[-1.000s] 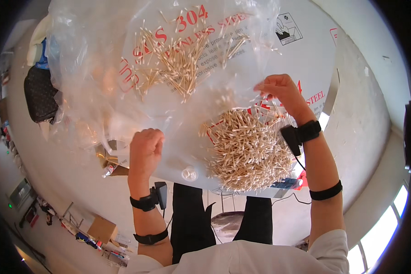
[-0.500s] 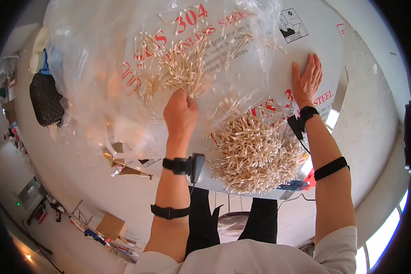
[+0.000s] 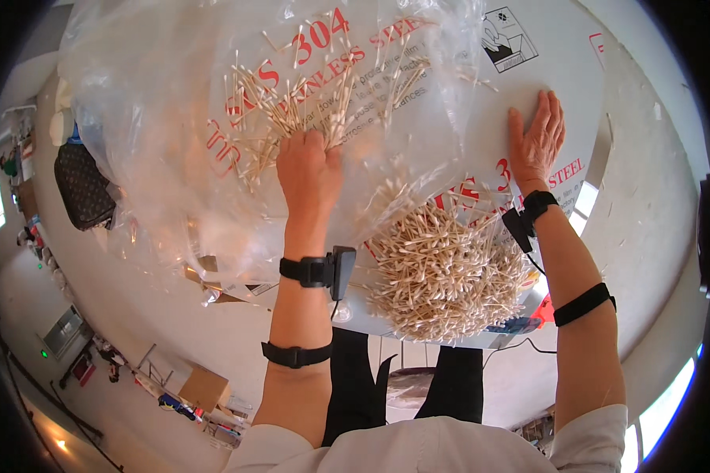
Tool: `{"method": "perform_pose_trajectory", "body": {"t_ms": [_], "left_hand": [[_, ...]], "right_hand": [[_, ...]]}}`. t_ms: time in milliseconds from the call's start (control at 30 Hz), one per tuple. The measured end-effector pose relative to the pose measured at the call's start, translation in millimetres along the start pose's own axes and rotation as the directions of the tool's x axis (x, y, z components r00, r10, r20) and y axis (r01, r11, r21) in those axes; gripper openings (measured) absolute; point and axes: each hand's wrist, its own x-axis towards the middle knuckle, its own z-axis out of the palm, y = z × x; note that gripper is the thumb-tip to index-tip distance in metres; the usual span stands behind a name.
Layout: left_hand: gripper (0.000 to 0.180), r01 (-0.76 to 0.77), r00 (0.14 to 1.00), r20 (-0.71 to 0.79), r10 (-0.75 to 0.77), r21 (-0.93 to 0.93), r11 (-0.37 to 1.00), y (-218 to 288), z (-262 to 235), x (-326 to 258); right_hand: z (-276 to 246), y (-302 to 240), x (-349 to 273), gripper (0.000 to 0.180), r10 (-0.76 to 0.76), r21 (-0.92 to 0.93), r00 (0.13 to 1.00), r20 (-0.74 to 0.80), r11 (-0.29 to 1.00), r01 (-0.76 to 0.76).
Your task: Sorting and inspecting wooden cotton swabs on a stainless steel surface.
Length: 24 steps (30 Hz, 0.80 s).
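My left hand (image 3: 309, 172) is closed, knuckles up, at the near edge of a loose scatter of cotton swabs (image 3: 292, 110). Swabs fan out from beyond its curled fingers, which hide how many it grips. This scatter lies on a clear plastic bag (image 3: 173, 158). A dense heap of cotton swabs (image 3: 446, 280) is piled between my forearms at the near edge of the table. To the right, my right hand (image 3: 536, 142) lies flat on the film-covered tabletop (image 3: 560, 63), fingers stretched out, holding nothing.
The crumpled bag spreads over the left half of the table. Beyond its left edge is a dark patterned bag (image 3: 83, 185). Something red (image 3: 543, 311) shows at the near right edge, beside the heap. A cardboard box (image 3: 203, 388) stands on the floor at lower left.
My left hand has pushed slightly farther into the scattered swabs, and some of them have shifted. My right hand stays flat on the table.
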Motion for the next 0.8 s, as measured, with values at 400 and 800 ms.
{"method": "perform_pose_trajectory", "body": {"t_ms": [400, 800], "left_hand": [[0.035, -0.034, 0.998, -0.061, 0.003, -0.511, 0.859, 43, -46, -82], [0.019, 0.041, 0.995, -0.074, -0.067, -0.313, 0.949, 5, 2, 1]], "right_hand": [[-2, 6, 1, 0.064, -0.005, -0.017, 1.000, -0.002, 1.000, 0.005], [0, 6, 0, 0.065, -0.004, -0.034, 1.000, -0.003, 0.999, 0.003]]}}
